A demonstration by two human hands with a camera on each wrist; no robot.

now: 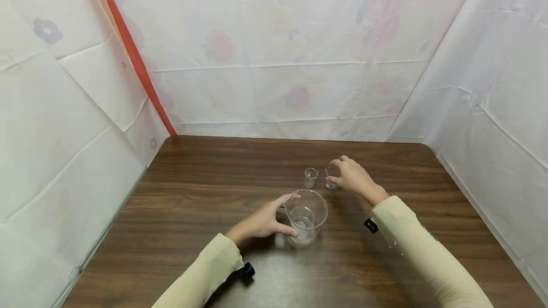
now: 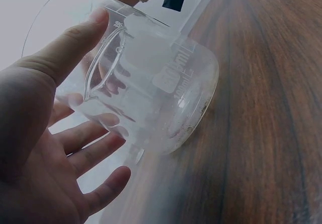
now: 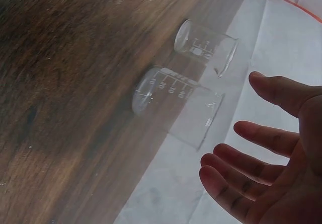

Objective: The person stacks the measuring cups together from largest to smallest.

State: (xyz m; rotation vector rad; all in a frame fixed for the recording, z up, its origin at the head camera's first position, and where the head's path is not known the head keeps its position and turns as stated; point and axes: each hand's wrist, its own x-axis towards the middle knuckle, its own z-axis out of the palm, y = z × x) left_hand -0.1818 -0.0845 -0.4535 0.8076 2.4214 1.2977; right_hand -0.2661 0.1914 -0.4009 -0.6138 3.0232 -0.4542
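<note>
A large clear glass beaker [image 1: 318, 222] stands on the wooden table, and a smaller beaker [image 1: 301, 214] sits inside it. My left hand [image 1: 262, 220] holds the large one from the left, thumb on the near side and fingers round the far side. White printed volume marks show on its wall in the left wrist view. Farther back is a small graduated beaker [image 3: 173, 105], with my right hand [image 1: 353, 177] beside its rim. In the right wrist view, the fingers are spread and apart from the glass. Left of it stands another small beaker [image 1: 310, 178].
The dark brown wooden table [image 1: 192, 194] runs back to a white patterned sheet [image 1: 265, 94]. More white sheeting [image 1: 64, 156] closes off both sides, with a red strip [image 1: 137, 61] at the back left corner. Small black devices hang under both sleeves.
</note>
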